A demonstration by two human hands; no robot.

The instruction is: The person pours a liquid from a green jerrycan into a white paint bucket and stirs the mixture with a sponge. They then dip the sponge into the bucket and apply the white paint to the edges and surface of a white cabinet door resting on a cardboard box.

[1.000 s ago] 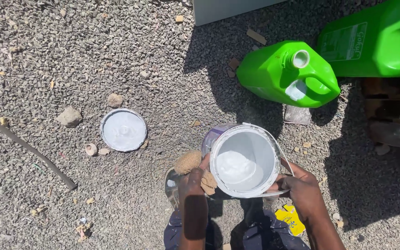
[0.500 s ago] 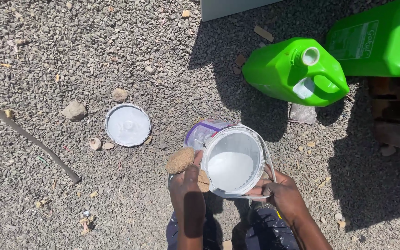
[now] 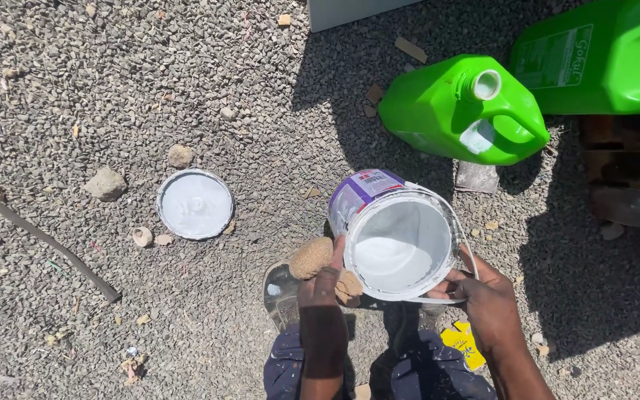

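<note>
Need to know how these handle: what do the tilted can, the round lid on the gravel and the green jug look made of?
Paint can: seemingly metal, white-coated inside, with a glossy printed label and thin wire handle; could be plastic. Lid: likely metal, judging by its thin raised rim, coated in white paint. Green jug: moulded plastic, shiny, with built-in handle and open white neck.

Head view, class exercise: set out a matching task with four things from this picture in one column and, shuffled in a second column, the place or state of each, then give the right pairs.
Things:
1. paint can
2. round lid
3. small green jug
4. sponge

Places or states:
A. lying flat on the gravel, white side up
B. cap off, lying on its side
C. tilted, held between both hands, white paint inside
D. tan, beside the left hand

Pairs: 1-C, 2-A, 3-B, 4-D
</note>
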